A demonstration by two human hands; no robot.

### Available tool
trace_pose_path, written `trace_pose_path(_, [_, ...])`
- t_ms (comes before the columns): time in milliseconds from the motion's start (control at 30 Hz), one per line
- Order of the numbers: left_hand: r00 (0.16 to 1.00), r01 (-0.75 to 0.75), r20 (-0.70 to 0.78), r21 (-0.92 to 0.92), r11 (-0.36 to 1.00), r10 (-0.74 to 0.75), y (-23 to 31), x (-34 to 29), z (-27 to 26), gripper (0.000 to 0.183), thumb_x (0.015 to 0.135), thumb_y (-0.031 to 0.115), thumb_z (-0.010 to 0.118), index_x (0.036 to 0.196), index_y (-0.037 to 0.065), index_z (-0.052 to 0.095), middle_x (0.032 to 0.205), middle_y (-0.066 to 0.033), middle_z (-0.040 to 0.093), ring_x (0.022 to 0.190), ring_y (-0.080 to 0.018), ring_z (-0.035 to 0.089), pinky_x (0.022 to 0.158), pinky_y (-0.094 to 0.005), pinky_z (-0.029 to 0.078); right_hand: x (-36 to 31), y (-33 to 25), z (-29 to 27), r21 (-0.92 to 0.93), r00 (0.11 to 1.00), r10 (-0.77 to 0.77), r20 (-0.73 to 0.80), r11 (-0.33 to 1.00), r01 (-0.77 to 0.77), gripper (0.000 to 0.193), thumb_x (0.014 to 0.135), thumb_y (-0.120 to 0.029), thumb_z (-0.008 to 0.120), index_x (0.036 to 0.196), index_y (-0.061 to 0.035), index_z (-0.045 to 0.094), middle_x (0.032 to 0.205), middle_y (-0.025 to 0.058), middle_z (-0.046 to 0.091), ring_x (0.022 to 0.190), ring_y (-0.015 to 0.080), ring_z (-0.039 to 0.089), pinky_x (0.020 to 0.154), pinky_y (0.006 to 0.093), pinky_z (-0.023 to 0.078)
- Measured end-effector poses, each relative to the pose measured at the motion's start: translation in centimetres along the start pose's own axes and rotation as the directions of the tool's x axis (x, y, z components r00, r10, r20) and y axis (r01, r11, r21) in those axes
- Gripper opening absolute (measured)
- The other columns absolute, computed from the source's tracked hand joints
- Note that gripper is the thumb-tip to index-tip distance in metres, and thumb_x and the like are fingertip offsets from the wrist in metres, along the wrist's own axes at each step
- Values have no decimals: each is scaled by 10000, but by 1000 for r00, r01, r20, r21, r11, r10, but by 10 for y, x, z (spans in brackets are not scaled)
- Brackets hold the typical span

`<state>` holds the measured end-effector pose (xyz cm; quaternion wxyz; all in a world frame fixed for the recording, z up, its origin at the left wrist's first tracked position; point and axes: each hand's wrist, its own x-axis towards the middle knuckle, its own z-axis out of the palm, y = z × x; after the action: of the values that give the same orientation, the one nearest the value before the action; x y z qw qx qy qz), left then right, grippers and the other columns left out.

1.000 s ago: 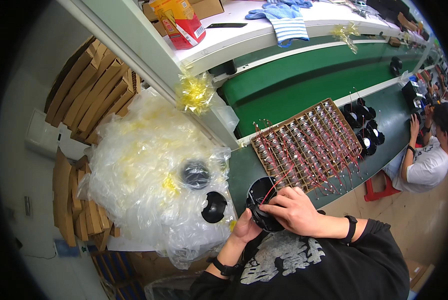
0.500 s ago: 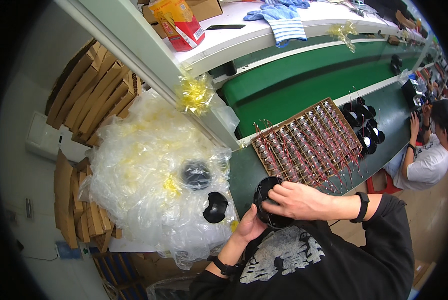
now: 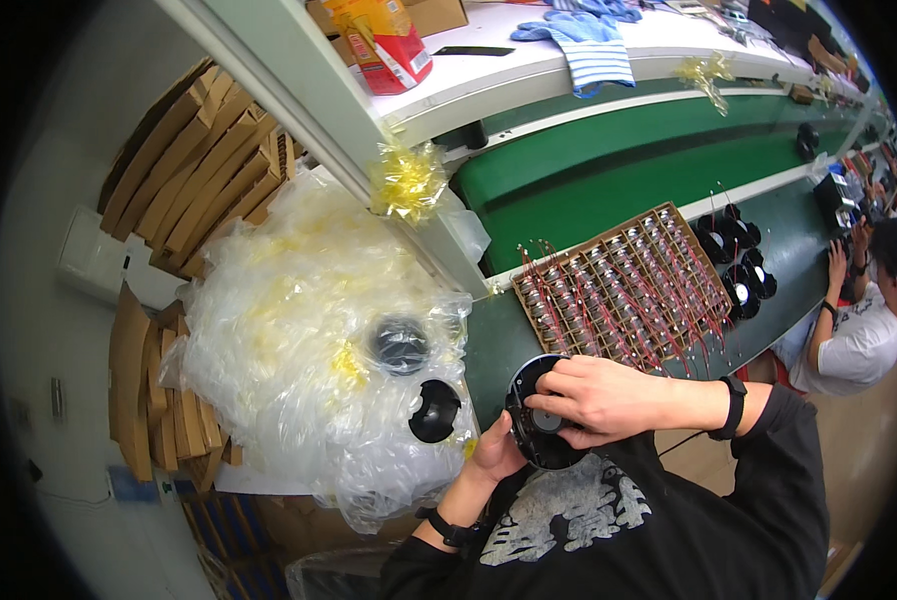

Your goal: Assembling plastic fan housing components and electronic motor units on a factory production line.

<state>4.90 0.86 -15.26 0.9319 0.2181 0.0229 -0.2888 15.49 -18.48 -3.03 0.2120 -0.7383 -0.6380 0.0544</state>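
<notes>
A black round plastic housing (image 3: 521, 384) is held close in front of my body, tilted so its hollow inside shows. My left hand (image 3: 496, 452) grips its left edge, thumb up along the rim. Over the hollow, my right hand (image 3: 599, 398) has its fingers curled inside; whatever they pinch is hidden by the hand. A dark round part (image 3: 547, 420) shows inside, below those fingers. Just beyond the housing lies a shallow cardboard tray (image 3: 537, 322) with dividers, filled with small metal cylindrical parts (image 3: 624, 285) trailing red wires.
To the left, a heap of clear plastic bags (image 3: 269, 330) bears a black notched cover (image 3: 435, 412); another black round part (image 3: 399, 345) shows through the plastic. Several black housings (image 3: 739, 240) stand beyond the tray. A co-worker (image 3: 854, 330) sits at the right. A metal post (image 3: 369, 130) rises ahead.
The housing has tipped, so more of its inside shows. My right fingers have shifted slightly within it, while my left hand keeps its hold on the edge. The whole view has shifted a little.
</notes>
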Motion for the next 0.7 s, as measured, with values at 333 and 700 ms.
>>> trace_pose_path(333, [998, -50, 44, -36, 998, 52, 8, 3, 5, 863, 791, 536, 645, 1404, 50, 280, 1363, -130, 424, 1256, -252, 441, 1059, -410, 361, 15, -4, 3, 127, 971, 93, -222, 990, -66, 493, 641, -234, 746, 1056, -34, 572, 962, 67, 561, 948, 244, 543, 1034, 449, 321])
trace_pose_path(700, [998, -67, 25, 23, 998, 66, 13, 2, 7, 889, 785, 551, 643, 1416, 51, 264, 1383, -125, 412, 1269, -251, 430, 1065, -416, 353, 20, -6, -5, -57, 987, 140, -76, 988, -144, 467, 618, -275, 762, 1014, -79, 615, 871, 30, 560, 969, 232, 518, 1115, 499, 220])
